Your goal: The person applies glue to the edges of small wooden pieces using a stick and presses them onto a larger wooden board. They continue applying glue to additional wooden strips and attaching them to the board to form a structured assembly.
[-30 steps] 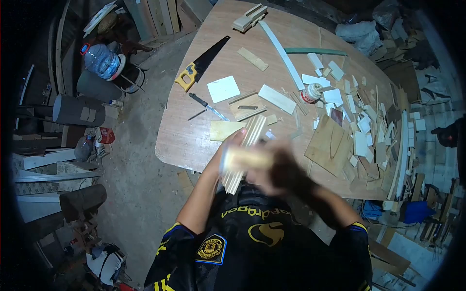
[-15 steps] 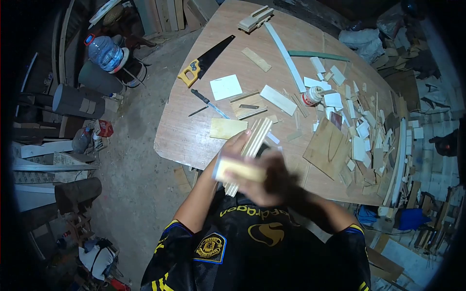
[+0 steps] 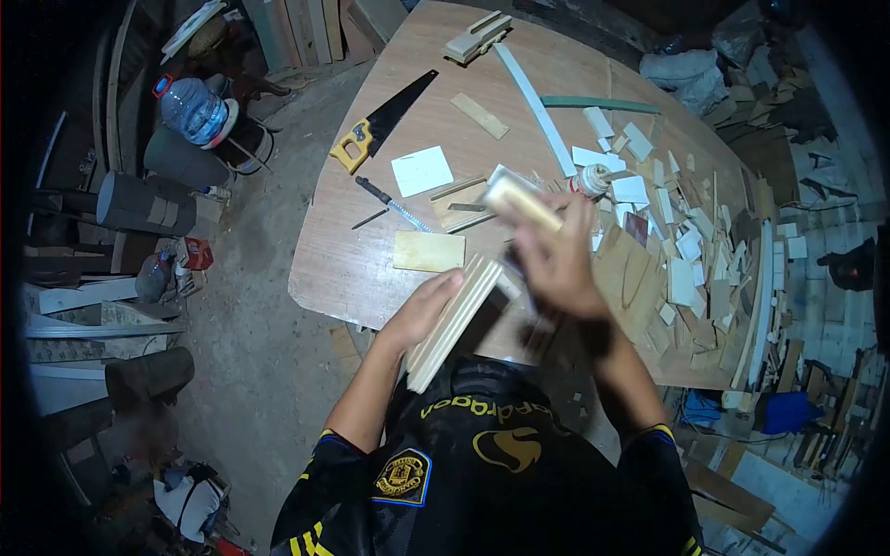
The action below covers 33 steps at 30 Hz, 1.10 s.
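Observation:
My left hand (image 3: 422, 315) is closed around a ridged wooden piece (image 3: 454, 326), pale and layered along its side, held tilted in front of my chest. My right hand (image 3: 561, 264) grips a flat pale wooden block (image 3: 525, 208), blurred by motion. The block is above the table, beyond the upper end of the ridged piece and apart from it. Under my hands, part of the tabletop is hidden. A thin wooden board (image 3: 428, 251) lies on the table just beyond my left hand.
On the table (image 3: 324, 264) lie a yellow-handled handsaw (image 3: 385, 120), a blue-and-black tool (image 3: 394, 202), a white rectangle (image 3: 422, 171) and a slotted wooden piece (image 3: 477, 37). A glue bottle (image 3: 591, 181) stands near many offcuts (image 3: 686, 246). Another person (image 3: 190, 500) is at lower left.
My right hand has swung away from my body and to the right with the block, off the ridged piece. My left hand has shifted slightly left and down with the ridged piece.

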{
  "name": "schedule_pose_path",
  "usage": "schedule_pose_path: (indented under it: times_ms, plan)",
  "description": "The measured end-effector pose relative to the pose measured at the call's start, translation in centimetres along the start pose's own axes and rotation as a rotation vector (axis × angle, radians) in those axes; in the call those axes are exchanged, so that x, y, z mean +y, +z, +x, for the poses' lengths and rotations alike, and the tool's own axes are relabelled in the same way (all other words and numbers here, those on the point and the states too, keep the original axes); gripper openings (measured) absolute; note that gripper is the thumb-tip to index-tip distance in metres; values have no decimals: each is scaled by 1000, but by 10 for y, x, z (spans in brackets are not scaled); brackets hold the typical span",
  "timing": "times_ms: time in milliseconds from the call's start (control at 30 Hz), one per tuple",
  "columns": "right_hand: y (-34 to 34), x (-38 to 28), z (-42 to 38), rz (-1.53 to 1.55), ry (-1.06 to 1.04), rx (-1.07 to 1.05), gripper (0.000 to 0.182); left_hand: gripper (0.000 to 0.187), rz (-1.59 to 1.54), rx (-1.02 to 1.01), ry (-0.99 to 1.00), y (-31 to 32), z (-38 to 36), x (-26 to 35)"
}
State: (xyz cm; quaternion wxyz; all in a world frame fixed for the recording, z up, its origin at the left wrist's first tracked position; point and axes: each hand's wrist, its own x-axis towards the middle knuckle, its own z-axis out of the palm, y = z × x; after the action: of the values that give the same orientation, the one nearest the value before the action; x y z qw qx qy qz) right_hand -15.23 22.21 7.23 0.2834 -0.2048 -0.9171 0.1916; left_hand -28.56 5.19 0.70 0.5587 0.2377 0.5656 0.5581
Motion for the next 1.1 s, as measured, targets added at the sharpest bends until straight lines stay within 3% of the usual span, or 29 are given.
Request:
schedule_pose_path:
  times_ms: [67,100,133,167,233,267,300,333,400,633,700,767,1033,1100]
  plan:
    - [11,54,-15,4,216,68,31,48,-46,69,-113,-18,-8,-2]
    - [22,78,-30,221,404,138,34,47,-118,165,-209,-26,-9,-1]
    - [26,83,-33,430,461,150,36,46,-322,271,-310,-39,-3,-14]
    - [31,83,-40,640,523,161,37,45,-395,438,-307,-46,0,-18]
    - [77,97,-72,1077,753,192,40,46,-531,535,-289,-79,4,-42]
    - [92,106,-88,671,780,-39,38,47,-573,582,-279,-89,6,-52]
    - [171,176,-156,675,663,1,37,47,-614,630,-267,-96,7,-58]
    - [162,151,-151,323,653,-260,40,50,-583,664,-284,-100,6,-58]
    - [165,111,-145,131,384,-323,46,51,-531,670,-308,-104,4,-61]
    - [189,83,-138,-107,461,-377,58,45,-487,550,-368,-92,15,-73]
    - [186,91,-137,-89,326,-394,63,46,-555,537,-387,-87,25,-78]
    - [175,97,-138,-142,354,-414,61,46,-569,522,-397,-71,36,-65]
    - [130,126,-153,-144,471,-268,64,56,-224,168,-392,-9,132,-68]
    - [119,149,-149,-77,550,-192,66,48,-124,215,-228,13,165,-81]
